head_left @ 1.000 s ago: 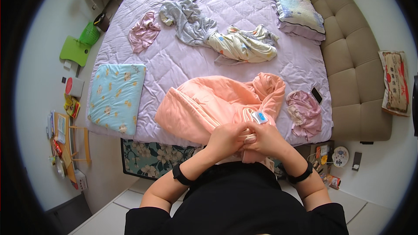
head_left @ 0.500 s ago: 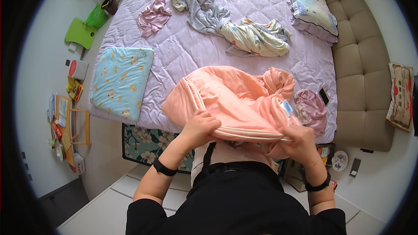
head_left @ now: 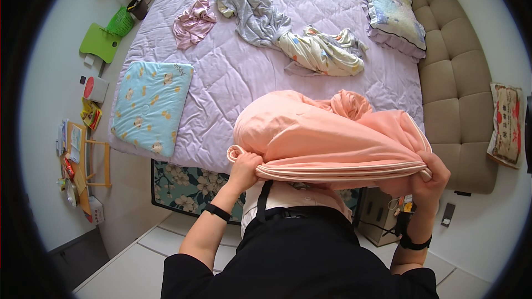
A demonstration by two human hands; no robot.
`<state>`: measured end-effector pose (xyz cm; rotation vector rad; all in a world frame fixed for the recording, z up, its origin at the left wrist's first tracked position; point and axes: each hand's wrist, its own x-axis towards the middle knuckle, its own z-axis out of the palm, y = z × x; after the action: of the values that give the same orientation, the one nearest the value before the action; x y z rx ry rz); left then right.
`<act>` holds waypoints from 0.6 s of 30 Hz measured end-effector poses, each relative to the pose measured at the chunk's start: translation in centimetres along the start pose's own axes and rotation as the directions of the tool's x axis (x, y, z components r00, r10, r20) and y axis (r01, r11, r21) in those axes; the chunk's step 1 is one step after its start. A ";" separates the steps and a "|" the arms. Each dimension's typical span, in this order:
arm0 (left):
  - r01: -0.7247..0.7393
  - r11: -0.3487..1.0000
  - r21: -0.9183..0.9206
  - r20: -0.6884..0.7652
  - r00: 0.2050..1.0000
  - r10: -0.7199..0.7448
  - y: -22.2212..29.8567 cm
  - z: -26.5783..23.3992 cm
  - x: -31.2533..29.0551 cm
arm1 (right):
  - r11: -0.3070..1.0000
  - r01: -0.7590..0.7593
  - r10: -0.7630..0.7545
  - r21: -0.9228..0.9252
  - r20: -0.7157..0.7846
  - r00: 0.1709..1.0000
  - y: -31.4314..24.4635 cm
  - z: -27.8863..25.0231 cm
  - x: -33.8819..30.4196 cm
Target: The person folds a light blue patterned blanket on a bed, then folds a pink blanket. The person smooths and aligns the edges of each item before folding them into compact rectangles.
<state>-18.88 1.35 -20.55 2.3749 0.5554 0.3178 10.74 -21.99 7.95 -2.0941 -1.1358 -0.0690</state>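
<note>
Since half a second ago both hands moved apart, stretching the peach garment (head_left: 327, 138) wider over the bed (head_left: 233, 72) edge. Left hand (head_left: 245, 167) grip clamped on one bunched hem end, right hand (head_left: 431, 176) clamped on the other. Garment hangs taut between them, hood flopped on top. Risk: bunched fabric slips from either fist, layers misalign, garment drops toward floor.

1. The left hand (head_left: 245, 165) is raised in front of the chest, fingers curled into a closed grip.
2. The right hand (head_left: 432, 174) is held out wide, fist clenched, elbow bent.
</note>
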 end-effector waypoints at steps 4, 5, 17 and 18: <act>0.322 0.944 0.076 -0.082 0.945 -0.316 -1.2 -0.3 -0.3 | 1.000 0.015 -0.015 0.011 0.002 1.000 0.5 -0.1 1.0; 0.380 0.924 0.046 -0.092 0.922 -0.375 -1.5 -1.2 0.2 | 1.000 0.017 -0.017 0.002 0.001 1.000 0.7 0.0 1.3; -0.110 0.365 -0.925 -0.264 0.874 -0.407 3.6 -27.6 10.3 | 0.956 0.286 -0.269 0.066 -0.192 0.944 -0.9 -1.2 11.1; -0.161 0.319 -0.934 -0.300 0.838 -0.455 4.0 -29.6 11.1 | 0.934 0.348 -0.320 0.082 -0.246 0.915 -1.8 -1.8 12.4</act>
<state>-18.66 20.32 5.04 0.9942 0.5932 0.9392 17.42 -13.80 14.85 -1.7132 -1.3080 -0.3844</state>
